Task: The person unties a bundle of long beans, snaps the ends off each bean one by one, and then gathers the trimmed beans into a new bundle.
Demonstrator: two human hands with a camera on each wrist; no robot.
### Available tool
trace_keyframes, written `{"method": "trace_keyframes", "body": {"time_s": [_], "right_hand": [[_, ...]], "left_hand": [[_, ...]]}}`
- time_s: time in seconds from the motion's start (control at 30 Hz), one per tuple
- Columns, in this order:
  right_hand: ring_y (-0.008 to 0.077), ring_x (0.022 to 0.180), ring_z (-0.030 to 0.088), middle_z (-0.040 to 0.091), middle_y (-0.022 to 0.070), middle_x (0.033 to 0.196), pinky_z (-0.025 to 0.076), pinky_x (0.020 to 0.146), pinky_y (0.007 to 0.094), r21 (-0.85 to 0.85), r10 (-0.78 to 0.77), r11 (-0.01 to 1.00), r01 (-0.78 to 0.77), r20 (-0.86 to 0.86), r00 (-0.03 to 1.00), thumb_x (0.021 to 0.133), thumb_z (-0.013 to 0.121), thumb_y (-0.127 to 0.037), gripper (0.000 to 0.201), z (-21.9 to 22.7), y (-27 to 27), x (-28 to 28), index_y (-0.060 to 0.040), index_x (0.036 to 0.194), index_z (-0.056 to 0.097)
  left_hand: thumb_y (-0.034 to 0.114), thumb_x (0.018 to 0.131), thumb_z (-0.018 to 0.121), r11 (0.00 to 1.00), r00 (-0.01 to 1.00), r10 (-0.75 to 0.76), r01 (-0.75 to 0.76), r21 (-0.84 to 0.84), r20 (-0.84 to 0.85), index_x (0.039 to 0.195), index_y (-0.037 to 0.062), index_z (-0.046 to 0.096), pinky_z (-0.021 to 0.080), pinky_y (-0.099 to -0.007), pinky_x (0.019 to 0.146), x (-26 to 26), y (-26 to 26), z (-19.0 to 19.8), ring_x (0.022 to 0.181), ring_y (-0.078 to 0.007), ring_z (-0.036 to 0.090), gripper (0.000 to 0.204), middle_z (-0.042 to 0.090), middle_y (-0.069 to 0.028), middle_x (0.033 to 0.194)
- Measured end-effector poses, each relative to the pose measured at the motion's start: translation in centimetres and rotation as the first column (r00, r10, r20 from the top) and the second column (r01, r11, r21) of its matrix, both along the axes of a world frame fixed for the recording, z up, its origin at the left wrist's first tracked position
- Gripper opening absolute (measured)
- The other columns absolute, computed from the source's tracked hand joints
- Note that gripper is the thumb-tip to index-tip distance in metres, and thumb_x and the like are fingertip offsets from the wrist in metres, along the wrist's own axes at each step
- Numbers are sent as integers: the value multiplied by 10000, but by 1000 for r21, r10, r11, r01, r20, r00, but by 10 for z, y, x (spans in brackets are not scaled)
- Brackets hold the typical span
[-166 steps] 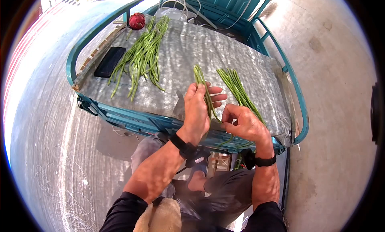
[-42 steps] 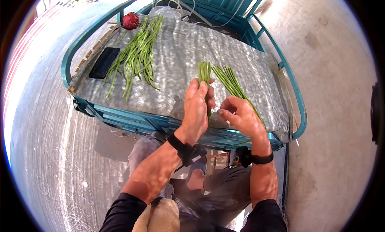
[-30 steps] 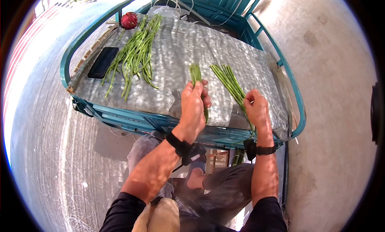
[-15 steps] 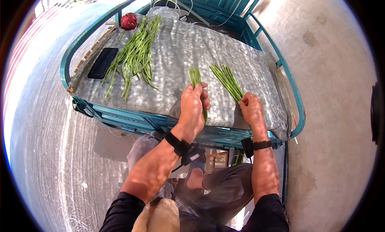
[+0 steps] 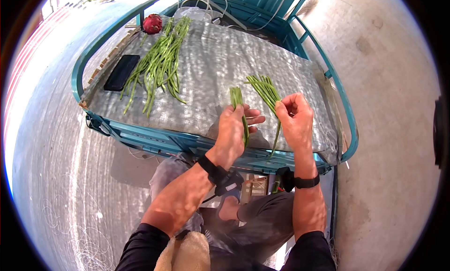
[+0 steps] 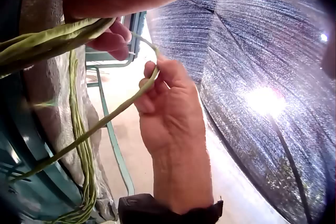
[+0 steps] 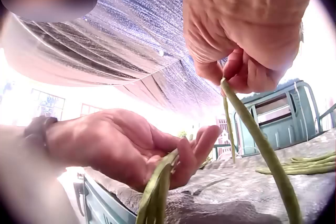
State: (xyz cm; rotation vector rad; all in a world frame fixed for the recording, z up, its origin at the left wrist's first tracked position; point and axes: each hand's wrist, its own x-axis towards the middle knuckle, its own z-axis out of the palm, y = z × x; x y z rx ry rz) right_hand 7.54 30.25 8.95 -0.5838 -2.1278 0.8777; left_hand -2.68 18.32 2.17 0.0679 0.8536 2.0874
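Note:
My left hand (image 5: 230, 133) holds a small bundle of green long beans (image 5: 236, 97) upright under its thumb, with the other fingers partly spread. To its right, my right hand (image 5: 298, 123) pinches a single long bean (image 6: 107, 119) between thumb and fingertips. In the right wrist view this bean (image 7: 262, 145) bends over at the fingertips and hangs down on both sides. A row of long beans (image 5: 262, 86) lies on the grey sheet (image 5: 211, 60) just beyond the right hand. At the left lies a larger loose pile of long beans (image 5: 164, 65).
A black phone (image 5: 123, 73) lies beside the large pile, and a red dragon fruit (image 5: 152, 23) sits at the back left. The sheet covers the bed of a teal cart with side rails (image 5: 344, 102). A clear plastic bag (image 5: 194, 13) lies behind.
My right hand reached to the row on the right, pinched one long bean and raised it. The left hand shifted slightly right, its fingers spreading while the bundle stayed in it.

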Motion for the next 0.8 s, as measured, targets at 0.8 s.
{"method": "trace_keyframes", "body": {"time_s": [0.8], "right_hand": [[174,662,627,648,86,716,502,621,363,-129,366,916,-379,653,663,829,756,-89,170,8,-18,17,8,901,636]], "left_hand": [[243,1145,440,975,983,179,-182,130,38,1218,52,533,558,-437,825,-12,-3,-2,928,-291,728,224,661,-96,1027]]}}
